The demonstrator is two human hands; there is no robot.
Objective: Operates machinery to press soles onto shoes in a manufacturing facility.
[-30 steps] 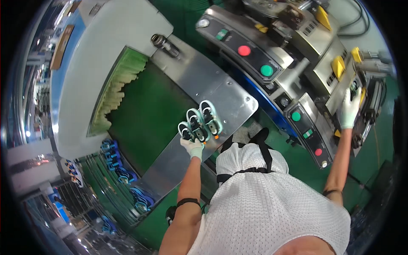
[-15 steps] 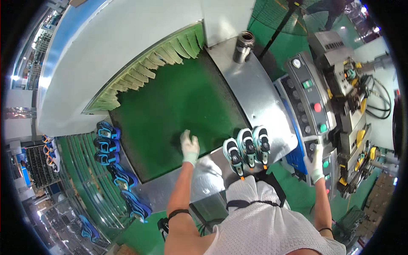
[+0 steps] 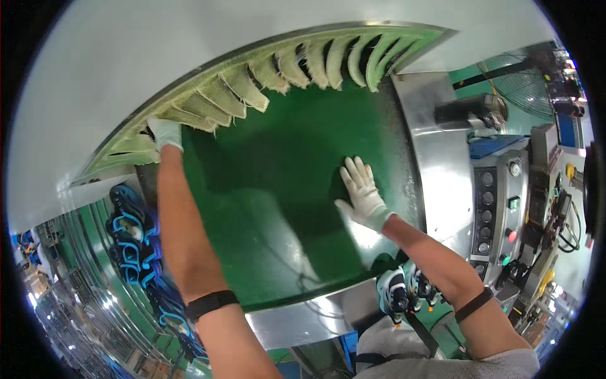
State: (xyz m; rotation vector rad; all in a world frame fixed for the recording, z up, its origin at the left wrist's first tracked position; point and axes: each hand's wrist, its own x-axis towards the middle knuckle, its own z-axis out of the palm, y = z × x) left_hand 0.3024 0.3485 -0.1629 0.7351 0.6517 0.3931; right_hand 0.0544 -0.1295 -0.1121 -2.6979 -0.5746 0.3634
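Observation:
My left hand (image 3: 166,134), in a white glove, reaches to the left end of a curtain of frayed pale green fabric strips (image 3: 290,68). Its fingers go in among the strips and are mostly hidden, so what they touch or hold does not show. On the right side of the green conveyor belt (image 3: 265,252), my gloved right hand (image 3: 363,194) lies or hovers palm down, fingers stretched out, holding nothing. The strips hang across a curved opening in a pale grey machine housing (image 3: 189,31), and the belt passes beneath them.
White-and-black shoes (image 3: 394,292) stand on the metal edge by my right forearm. Blue shoes (image 3: 131,243) line a rack of metal rods at the left. A dark cylindrical container (image 3: 470,112) is on the right steel ledge. Beyond stand a control panel (image 3: 500,211) and a fan (image 3: 514,85).
My left hand has gone forward and left from the belt's near part to the strips. My right hand has come from beside the control panel to the belt. My view has moved closer to the opening.

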